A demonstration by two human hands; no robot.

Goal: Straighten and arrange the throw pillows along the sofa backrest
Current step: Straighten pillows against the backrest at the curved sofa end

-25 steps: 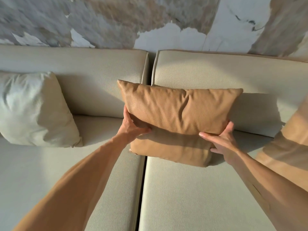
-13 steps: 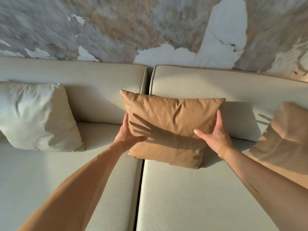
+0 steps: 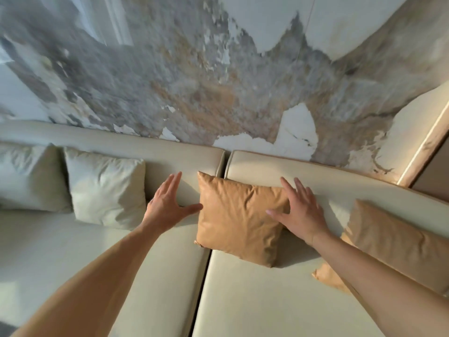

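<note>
Crinkled tan leather pillow [image 3: 239, 221] leaning on cream sofa backrest [image 3: 303, 171], left hand [image 3: 167, 206] and right hand [image 3: 300, 210] spread flat flanking it, puffy cream pillow [image 3: 107, 188] left, second tan pillow [image 3: 398, 242] right

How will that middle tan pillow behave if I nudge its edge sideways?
The tan pillow looks soft: its cover is creased and puffed, so it would probably dent before shifting. The surface has a smooth sheen, so it may slide on the seat cushion. It leans on the backrest, so it could slump forward.
</note>
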